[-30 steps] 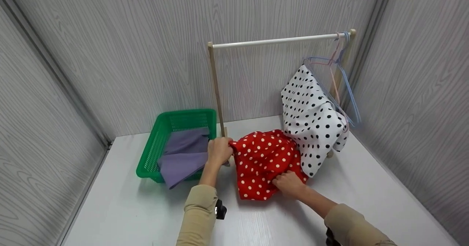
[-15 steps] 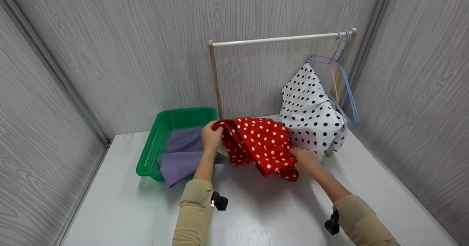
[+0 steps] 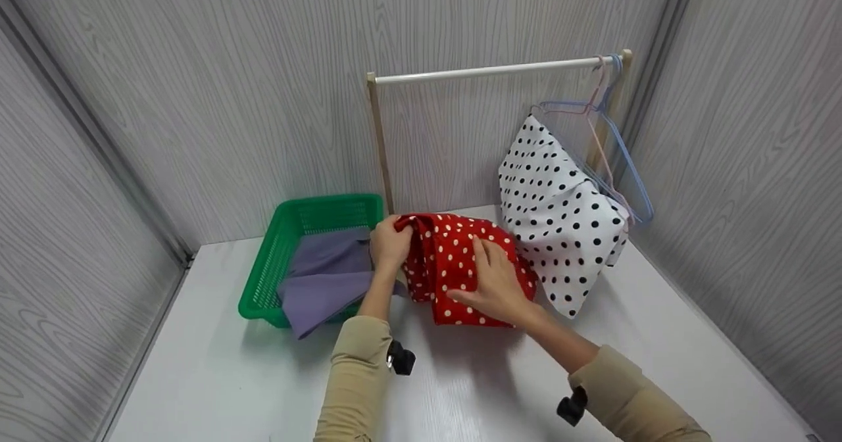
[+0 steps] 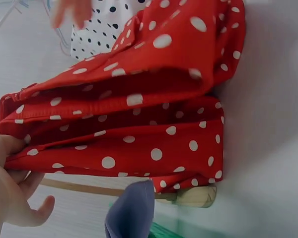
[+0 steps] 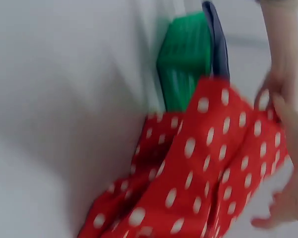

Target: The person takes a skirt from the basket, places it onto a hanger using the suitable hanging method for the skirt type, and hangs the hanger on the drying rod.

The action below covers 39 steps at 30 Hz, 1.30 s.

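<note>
Separating basket [image 3: 269, 272] from white fabric [image 3: 552, 212], red cloth [image 3: 454, 264] is pinched by left fingers [image 3: 395, 233], right fingers [image 3: 483, 260] splayed.

A person's left-hand grip [image 3: 391, 245] pinches a red polka-dot cloth [image 3: 454, 264] over a white worktop [image 3: 263, 389], the right-hand grip [image 3: 498, 284], fingers outstretched, before it, between a green basket [image 3: 268, 261] of purple fabric [image 3: 322, 294] and a black-dotted white cloth [image 3: 556, 218].

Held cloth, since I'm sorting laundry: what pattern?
White dots on red cloth, clearest in left wrist view.
</note>
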Available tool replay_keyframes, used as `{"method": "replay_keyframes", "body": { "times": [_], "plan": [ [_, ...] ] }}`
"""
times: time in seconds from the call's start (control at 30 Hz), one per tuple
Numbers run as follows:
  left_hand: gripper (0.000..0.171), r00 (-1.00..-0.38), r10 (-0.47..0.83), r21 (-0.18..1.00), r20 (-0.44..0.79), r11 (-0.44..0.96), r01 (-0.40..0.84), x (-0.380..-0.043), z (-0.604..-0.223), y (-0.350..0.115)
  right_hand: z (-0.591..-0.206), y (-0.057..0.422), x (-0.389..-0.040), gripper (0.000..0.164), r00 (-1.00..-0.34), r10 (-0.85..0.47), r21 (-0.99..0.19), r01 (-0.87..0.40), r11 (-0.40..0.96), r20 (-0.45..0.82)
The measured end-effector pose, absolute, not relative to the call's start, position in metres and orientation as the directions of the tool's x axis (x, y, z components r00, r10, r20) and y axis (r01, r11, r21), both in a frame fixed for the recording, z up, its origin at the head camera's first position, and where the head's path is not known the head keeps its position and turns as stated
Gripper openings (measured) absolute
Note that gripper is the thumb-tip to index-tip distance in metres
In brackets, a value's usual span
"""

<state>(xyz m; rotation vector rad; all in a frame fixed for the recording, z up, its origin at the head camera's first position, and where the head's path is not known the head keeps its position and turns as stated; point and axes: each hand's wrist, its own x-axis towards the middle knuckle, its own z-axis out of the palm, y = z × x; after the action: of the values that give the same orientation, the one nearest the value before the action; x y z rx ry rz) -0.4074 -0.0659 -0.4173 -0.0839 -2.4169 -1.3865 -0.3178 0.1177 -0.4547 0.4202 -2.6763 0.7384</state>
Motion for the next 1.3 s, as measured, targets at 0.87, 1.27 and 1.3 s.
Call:
{"method": "replay_keyframes", "body": {
  "times": [0.87, 1.27, 1.3],
  "plan": [
    [0.027, -0.821, 0.075, 0.588, 0.566, 0.66, 0.467, -0.398, -0.401, -0.05, -0.397, 0.174, -0.37, 0.013, -0.796, -0.132, -0.11, -0.242, 0.964, 0.591],
    [0.023, -0.85, 0.211, 0.845, 0.482, 0.147, 0.515, -0.394, -0.389, -0.057, -0.353, 0.192, -0.379, 0.023, -0.678, -0.134, -0.346, -0.523, 0.779, 0.723],
    [0.023, -0.861, 0.247, 0.861, 0.444, 0.147, 0.486, -0.395, -0.393, -0.059, -0.352, 0.194, -0.379, 0.023, -0.685, -0.158, -0.343, -0.533, 0.774, 0.711]
  ]
}}
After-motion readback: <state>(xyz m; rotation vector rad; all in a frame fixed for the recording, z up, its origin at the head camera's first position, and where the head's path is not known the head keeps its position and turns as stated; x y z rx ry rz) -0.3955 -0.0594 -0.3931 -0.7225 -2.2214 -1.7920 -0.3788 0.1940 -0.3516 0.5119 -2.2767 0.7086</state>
